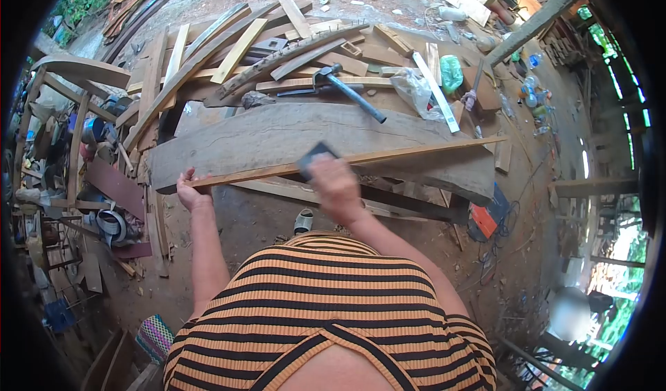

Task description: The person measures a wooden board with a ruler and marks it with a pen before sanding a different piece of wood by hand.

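A long, thin wooden strip [409, 152] lies slantwise over a thick grey plank [277, 132], its right end reaching past the plank's edge. Near the strip's left end, my left hand [193, 191] is closed around it from below. My right hand [333, 186], slightly blurred, presses a dark piece of sandpaper [316, 157] against the middle of the strip. Its fingers are wrapped over the sandpaper, and the underside of the sheet is hidden.
Behind the plank lies a clamp-like metal tool [350, 94] among several boards [239, 51]. A plastic bag [416, 89] and a white strip [436, 93] sit at the right. Wooden framing [76, 141] stands on the left. Cables [496, 231] lie on the ground.
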